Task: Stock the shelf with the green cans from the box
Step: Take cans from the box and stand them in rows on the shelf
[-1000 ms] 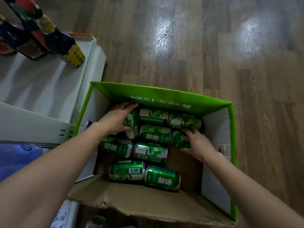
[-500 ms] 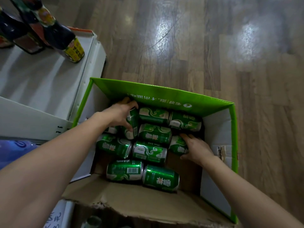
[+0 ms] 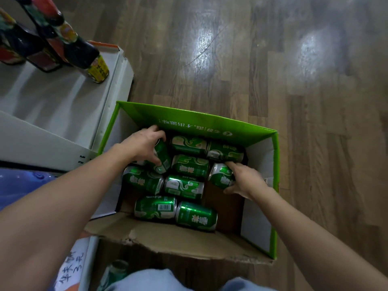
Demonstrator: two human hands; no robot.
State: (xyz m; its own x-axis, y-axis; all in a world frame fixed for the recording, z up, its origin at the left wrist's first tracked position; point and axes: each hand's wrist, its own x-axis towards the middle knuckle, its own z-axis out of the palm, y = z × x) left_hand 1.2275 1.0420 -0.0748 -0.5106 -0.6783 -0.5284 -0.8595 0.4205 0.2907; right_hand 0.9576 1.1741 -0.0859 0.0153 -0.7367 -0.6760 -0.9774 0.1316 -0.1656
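Note:
An open green cardboard box [image 3: 210,124] stands on the wooden floor with several green cans lying on their sides inside. My left hand [image 3: 144,144] reaches into the box's far left corner and grips a green can [image 3: 162,157], fingers curled over its top and thumb at its lower end. My right hand [image 3: 244,181] grips another green can [image 3: 221,177] at the right side of the box, forefinger stretched along its top. More cans [image 3: 184,186] lie between and in front of the hands.
A white shelf [image 3: 63,95] stands left of the box, with dark sauce bottles [image 3: 88,57] at its far end. A brown torn flap [image 3: 147,236] forms the box's near edge. A paper with handwriting [image 3: 70,269] and a green bottle [image 3: 114,271] lie at the bottom left.
Both hands have closed round cans: the left moved into the far left corner and curled over its can, the right slid under and round the can at the right.

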